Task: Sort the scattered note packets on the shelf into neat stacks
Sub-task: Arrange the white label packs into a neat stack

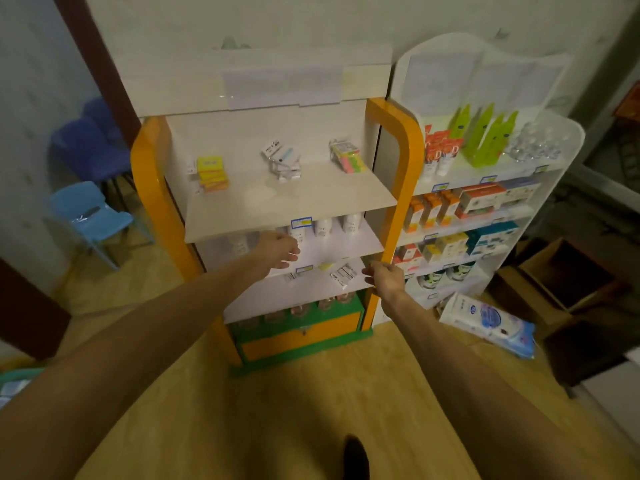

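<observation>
On the top shelf (pixel 294 206) lie three groups of note packets: a yellow and orange stack (pixel 211 174) at the left, a jumbled pale pile (pixel 282 161) in the middle, and a pink and green stack (pixel 348 157) at the right. On a lower shelf lie a small yellow packet (pixel 325 266) and a white wrapped packet (pixel 343 274). My left hand (pixel 278 249) reaches out at the front edge of the second shelf, fingers loose, holding nothing. My right hand (pixel 384 277) hangs by the orange post, right of the white packet, fingers loosely curled and empty.
White bottles (pixel 323 226) stand on the second shelf. The orange frame (pixel 398 188) bounds the unit. A white rack (pixel 485 209) with boxes and tubes stands to the right. Tissue packs (pixel 488 318) lie on the floor. A blue chair (pixel 91 220) sits at the left.
</observation>
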